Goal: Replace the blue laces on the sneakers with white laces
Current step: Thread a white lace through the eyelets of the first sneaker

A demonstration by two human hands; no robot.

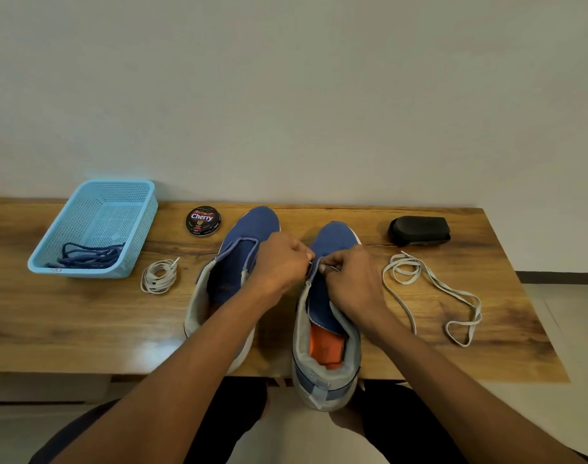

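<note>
The left hand (279,262) has its fingers curled, thumb and forefinger pinched together at the eyelet edge of the right sneaker (326,313); what they pinch is too small to make out, though a pale tip shows there. The right hand (351,283) curls over the tongue of the same shoe, fingertips pressed to the fabric at the same spot; whether it grips a lace I cannot tell. That sneaker is blue knit mesh with a grey padded collar and an orange insole, its heel hanging over the near edge of the wooden table (85,323). At nine o'clock from it stands the left sneaker (232,272), unlaced, tongue open. At three o'clock a flat white lace (433,289) sprawls in loose loops. A coiled white lace (159,276) lies at nine o'clock beyond the left sneaker. Farther out, at ten o'clock, a perforated light-blue plastic basket (131,202) holds the blue laces (88,257). A round polish tin (203,221) sits at eleven o'clock, a black brush-like block (419,229) at one o'clock.
</note>
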